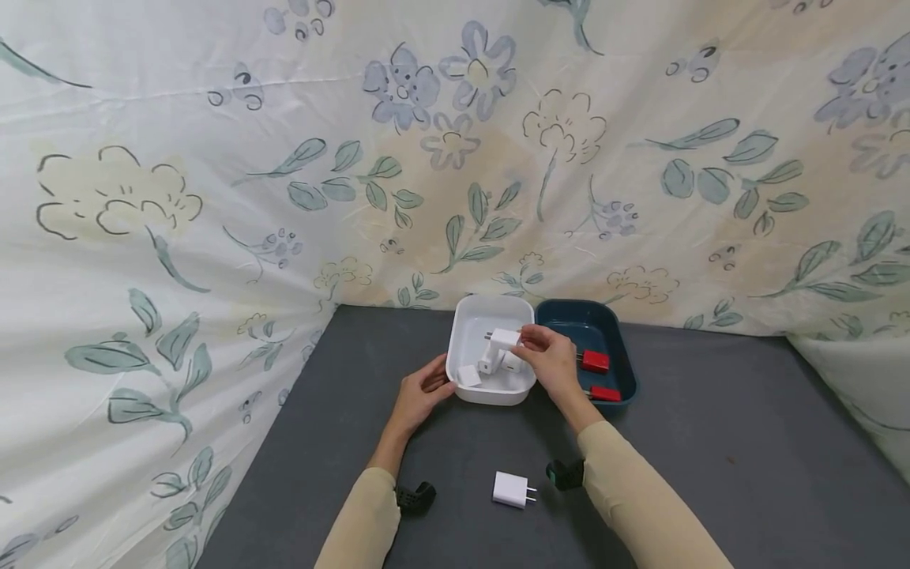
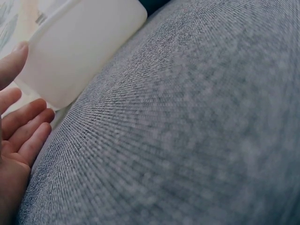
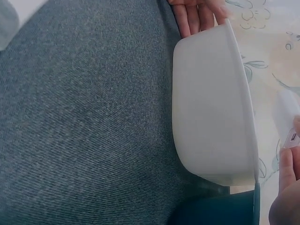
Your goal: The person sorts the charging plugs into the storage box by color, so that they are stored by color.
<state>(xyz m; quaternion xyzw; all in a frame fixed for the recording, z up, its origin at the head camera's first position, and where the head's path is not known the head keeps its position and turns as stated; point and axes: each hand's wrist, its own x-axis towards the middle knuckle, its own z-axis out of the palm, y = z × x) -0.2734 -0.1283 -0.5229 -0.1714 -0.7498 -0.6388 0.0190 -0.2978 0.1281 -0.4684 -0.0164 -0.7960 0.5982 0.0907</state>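
My right hand (image 1: 550,359) pinches a white USB wall charger (image 1: 505,339) above the white plastic tub (image 1: 492,399). Its prongs point left in the head view, and a USB port shows on the charger (image 3: 290,136) in the right wrist view. Several white chargers (image 1: 487,360) lie in that tub, partly hidden under the held one. At the tub's left side my left hand (image 1: 419,393) touches the wall, thumb near the rim and fingers loosely bent. Another white charger (image 1: 510,489) lies on the table in front, prongs to the right.
A dark blue tub (image 1: 629,363) stands against the white one's right side, with red chargers (image 1: 594,361) inside, partly behind my right wrist. The grey tabletop (image 1: 711,442) ends at a floral cloth (image 1: 640,197) hanging behind and on both sides.
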